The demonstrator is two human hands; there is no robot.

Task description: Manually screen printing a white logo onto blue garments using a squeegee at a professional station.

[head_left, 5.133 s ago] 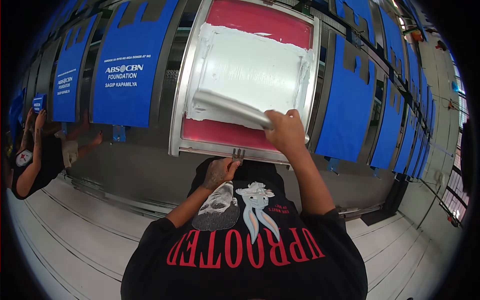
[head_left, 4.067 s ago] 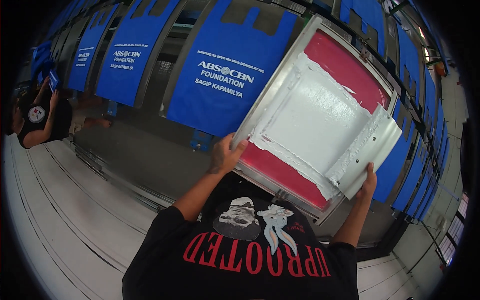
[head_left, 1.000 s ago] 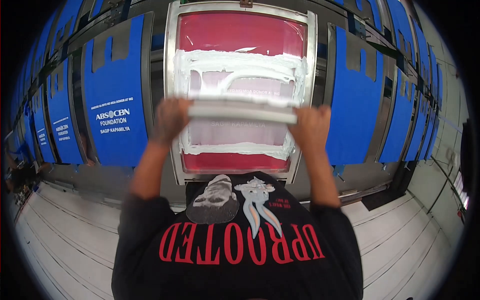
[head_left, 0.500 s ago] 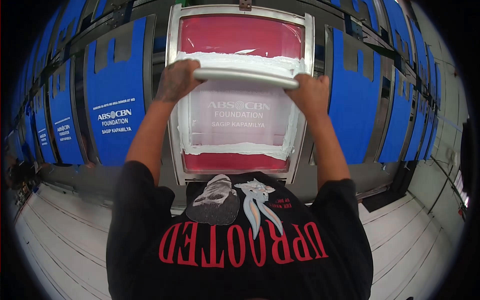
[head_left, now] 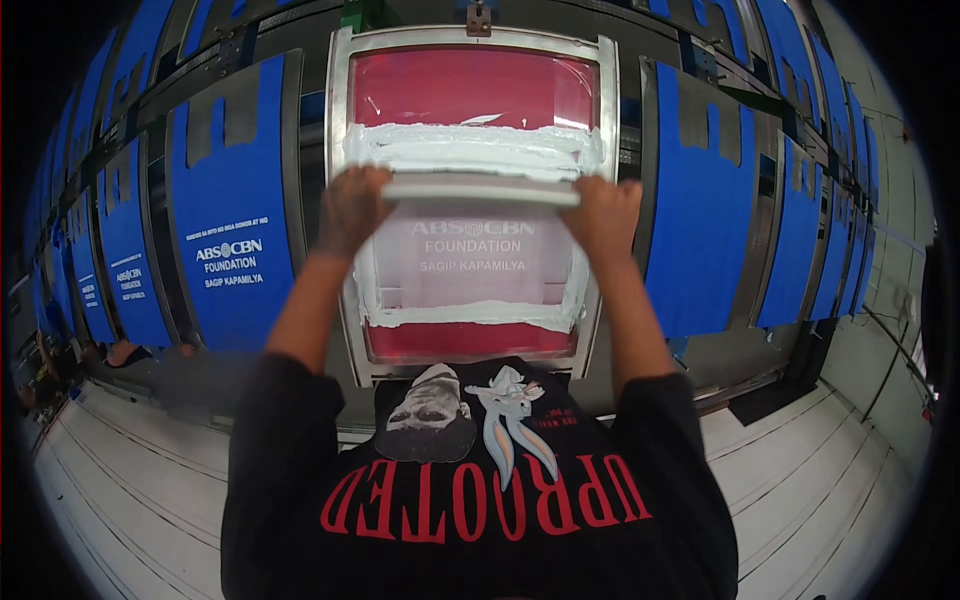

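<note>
Straight ahead of me lies a screen-printing frame (head_left: 609, 130) with metal sides and a red mesh (head_left: 450, 85). Both ends of a pale squeegee (head_left: 480, 190) are gripped, the left end by my left hand (head_left: 352, 208) and the right end by my right hand (head_left: 606, 215). The squeegee spans the mesh nearly level, just above the lettered part of the stencil (head_left: 474, 285). Thick white ink (head_left: 450, 150) lies beyond it, and another white strip (head_left: 470, 315) crosses the near end. The squeegee's lower edge is hidden.
Blue bags with cut-out handles lie on dark boards on both sides. The nearest left bag (head_left: 225, 310) carries white print; the nearest right bag (head_left: 695, 250) looks plain. A metal bracket (head_left: 479, 18) joins the frame's far edge. White planked floor (head_left: 830, 470) shows below.
Both hands have drawn the squeegee a little toward me, closer to the lettering. It has turned from slanting down at the right to nearly level. The whole view has shifted slightly.
</note>
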